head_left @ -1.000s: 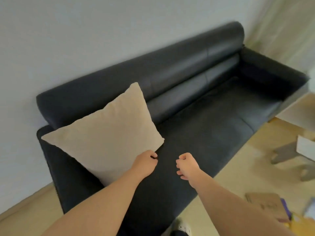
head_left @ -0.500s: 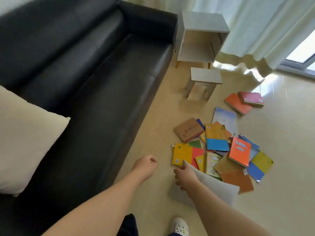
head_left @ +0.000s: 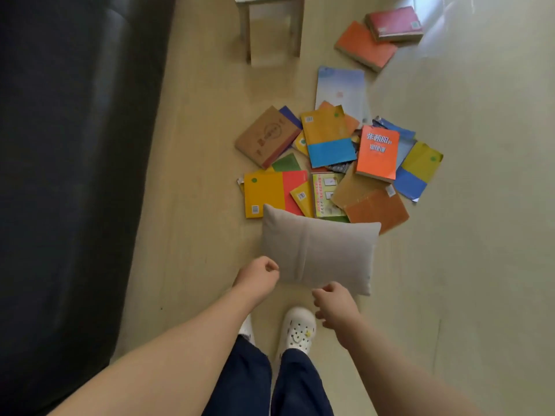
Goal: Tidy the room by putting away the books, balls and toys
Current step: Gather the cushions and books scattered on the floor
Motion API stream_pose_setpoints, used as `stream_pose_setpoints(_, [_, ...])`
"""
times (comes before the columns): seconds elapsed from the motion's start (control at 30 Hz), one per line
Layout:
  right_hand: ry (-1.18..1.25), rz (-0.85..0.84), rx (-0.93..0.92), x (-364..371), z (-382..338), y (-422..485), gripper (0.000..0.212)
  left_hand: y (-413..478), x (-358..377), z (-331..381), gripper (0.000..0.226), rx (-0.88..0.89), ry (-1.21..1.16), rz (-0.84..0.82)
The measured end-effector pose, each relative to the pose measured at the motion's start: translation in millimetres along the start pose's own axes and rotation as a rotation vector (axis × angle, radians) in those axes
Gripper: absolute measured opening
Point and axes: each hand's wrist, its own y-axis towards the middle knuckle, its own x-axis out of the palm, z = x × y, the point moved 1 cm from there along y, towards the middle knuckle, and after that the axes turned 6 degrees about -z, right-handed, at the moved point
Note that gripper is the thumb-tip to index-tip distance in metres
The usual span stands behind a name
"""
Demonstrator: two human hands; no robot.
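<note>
At centre frame, the books (head_left: 327, 136) lie scattered on the floor (head_left: 195, 145), a cushion (head_left: 318, 253) overlapping their near edge. Our left hand (head_left: 258, 277) is clenched, empty; our right hand (head_left: 333, 304) is loosely curled, empty. We judge them light, floppy, slick: grip the spines.
</note>
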Motion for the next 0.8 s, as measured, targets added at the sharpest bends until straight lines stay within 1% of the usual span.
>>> stream_pose_setpoints(0.2, [-0.002,0.045,0.049,10,26,136,0.007,127,56,-27,0.02,-0.008,0.113,-0.075])
stream_pose_setpoints(0.27, [0.005,0.028,0.068,23,37,185,0.02,174,72,-45,0.027,-0.028,0.16,-0.093])
stream_pose_setpoints(0.37, [0.058,0.04,0.067,41,41,242,0.038,231,82,-63,0.046,-0.028,0.17,-0.112])
stream_pose_setpoints(0.47, [0.102,0.083,0.104,57,39,291,0.047,276,84,-81,0.052,-0.031,0.155,-0.132])
stream_pose_setpoints(0.57, [0.178,0.177,0.182,69,44,317,0.052,297,88,-99,0.054,-0.064,0.134,-0.19])
stream_pose_setpoints(0.63, [0.223,0.242,0.209,74,47,325,0.05,303,88,-106,0.055,-0.07,0.109,-0.225])
stream_pose_setpoints(0.67, [0.253,0.262,0.214,74,46,328,0.046,306,88,-108,0.055,-0.07,0.091,-0.244])
stream_pose_setpoints(0.73, [0.287,0.251,0.209,74,42,330,0.03,311,86,-110,0.053,-0.084,0.072,-0.257])
stream_pose_setpoints(0.8, [0.292,0.215,0.185,72,36,328,0.017,312,82,-111,0.049,-0.11,0.047,-0.229])
